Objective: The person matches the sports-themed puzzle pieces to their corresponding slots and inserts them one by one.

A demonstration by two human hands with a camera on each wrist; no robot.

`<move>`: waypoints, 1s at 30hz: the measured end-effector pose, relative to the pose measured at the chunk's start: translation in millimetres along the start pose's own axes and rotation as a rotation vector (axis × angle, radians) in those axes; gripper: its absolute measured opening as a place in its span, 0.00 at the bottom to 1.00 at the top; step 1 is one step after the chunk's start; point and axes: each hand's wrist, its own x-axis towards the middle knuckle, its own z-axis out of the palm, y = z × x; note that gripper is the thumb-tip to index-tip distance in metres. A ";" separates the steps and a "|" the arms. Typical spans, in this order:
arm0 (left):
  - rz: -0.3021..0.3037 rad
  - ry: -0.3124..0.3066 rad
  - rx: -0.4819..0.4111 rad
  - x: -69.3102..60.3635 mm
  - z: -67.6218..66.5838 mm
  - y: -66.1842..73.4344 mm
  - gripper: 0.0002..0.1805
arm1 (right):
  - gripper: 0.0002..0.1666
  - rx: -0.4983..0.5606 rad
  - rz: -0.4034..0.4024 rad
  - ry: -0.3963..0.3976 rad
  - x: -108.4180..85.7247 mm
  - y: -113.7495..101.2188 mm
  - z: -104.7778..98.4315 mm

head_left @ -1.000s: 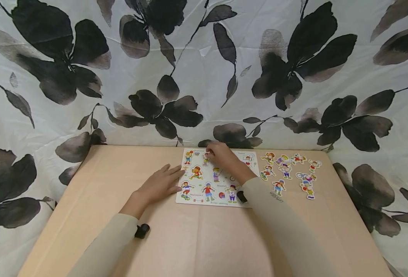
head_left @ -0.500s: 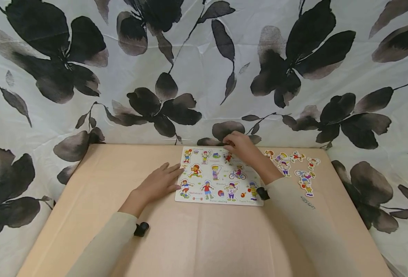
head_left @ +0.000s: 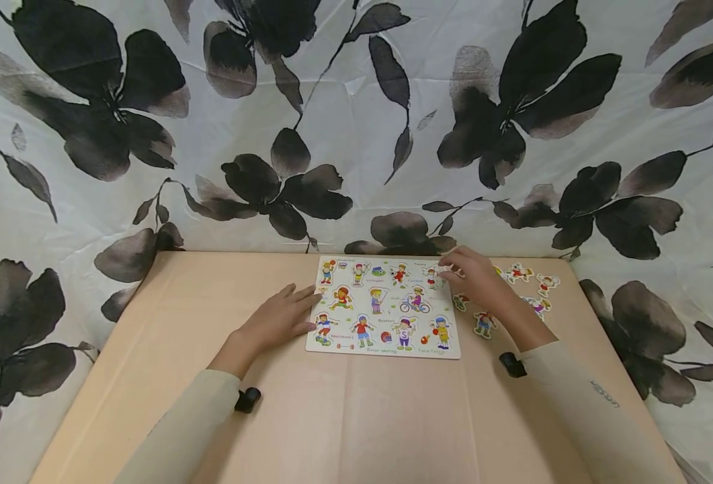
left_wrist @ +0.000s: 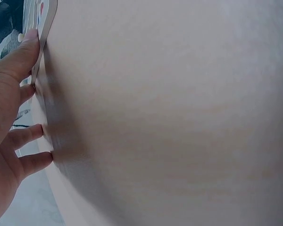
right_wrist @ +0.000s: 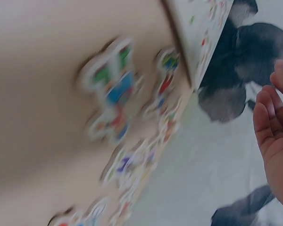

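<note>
A white board (head_left: 345, 341) with colourful child figures lies near the table's back edge. The left hand (head_left: 276, 325) has its fingers spread at the board's left edge; the left wrist view shows its thumb (left_wrist: 26, 54) on the board edge (left_wrist: 48, 19) and its other fingertips at the tabletop. Over the top right corner of the board is the right hand (head_left: 480, 279), fingers bent and thumb near the forefinger. In the right wrist view, nothing shows between the right hand's (right_wrist: 279, 127) loosely bent fingers. Loose figure pieces (head_left: 484, 325) lie right of the board, some hidden by that hand.
The beige table (head_left: 332, 417) reaches towards the person. Behind and beside it hangs white cloth (head_left: 380, 154) with dark flowers. Several loose pieces (head_left: 548, 285) are scattered near the back right, also in the right wrist view (right_wrist: 115, 94).
The right hand has moved right across the board's upper part to its top right corner, uncovering figures on the board. The left hand stays at the left edge.
</note>
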 end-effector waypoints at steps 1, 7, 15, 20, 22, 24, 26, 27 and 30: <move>0.001 -0.002 0.001 -0.1 -0.2 0.1 0.39 | 0.14 -0.006 0.003 0.007 -4.5 4.4 -2.2; -0.006 -0.009 0.009 0.9 -3.0 0.4 0.38 | 0.13 -0.032 0.014 0.068 -23.7 24.2 -20.7; 0.002 -0.016 -0.012 1.5 -2.0 -0.7 0.38 | 0.14 -0.095 0.072 0.075 -47.1 47.9 -40.0; 0.001 -0.018 -0.009 1.3 0.3 -0.3 0.38 | 0.16 -0.096 0.081 0.061 -58.3 61.6 -41.2; 0.002 -0.016 -0.008 1.0 0.3 0.2 0.38 | 0.16 -0.096 0.084 0.061 -61.5 66.1 -40.7; 0.000 -0.014 -0.006 1.0 0.4 0.4 0.38 | 0.15 -0.094 0.086 0.068 -64.5 69.7 -40.6; -0.002 -0.013 0.000 0.9 0.6 0.6 0.38 | 0.14 -0.095 0.078 0.079 -66.7 73.4 -40.3; -0.003 -0.012 0.002 0.8 0.7 0.6 0.38 | 0.14 -0.093 0.076 0.083 -67.8 75.0 -40.3; -0.008 -0.014 0.005 0.6 0.6 0.8 0.39 | 0.13 -0.104 0.061 0.093 -70.6 79.7 -40.2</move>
